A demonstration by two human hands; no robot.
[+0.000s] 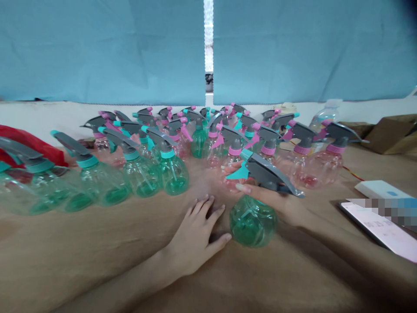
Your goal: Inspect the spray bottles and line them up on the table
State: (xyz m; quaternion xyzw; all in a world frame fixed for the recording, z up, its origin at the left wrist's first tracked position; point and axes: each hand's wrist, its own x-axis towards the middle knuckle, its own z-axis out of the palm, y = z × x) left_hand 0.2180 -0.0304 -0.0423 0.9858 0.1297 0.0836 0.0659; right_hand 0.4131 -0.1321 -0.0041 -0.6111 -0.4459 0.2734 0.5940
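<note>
One round, translucent green plastic spray bottle [253, 221] is gripped in my right hand [276, 201], my left hand [193, 234] open; this holding step seems to want steadiness next.

Indoor work area, most likely a small workshop, though the exact kind cannot be confirmed. Indications: numerous spray bottles [175, 178] of one pattern, green and pink, crowd a broad brown table [97, 261], a quantity more typical of a workshop than a household. Blue sheeting [97, 52] spans the background above a pale wall; a brown box [394, 134] and a phone [374, 228] occupy the right side.
</note>
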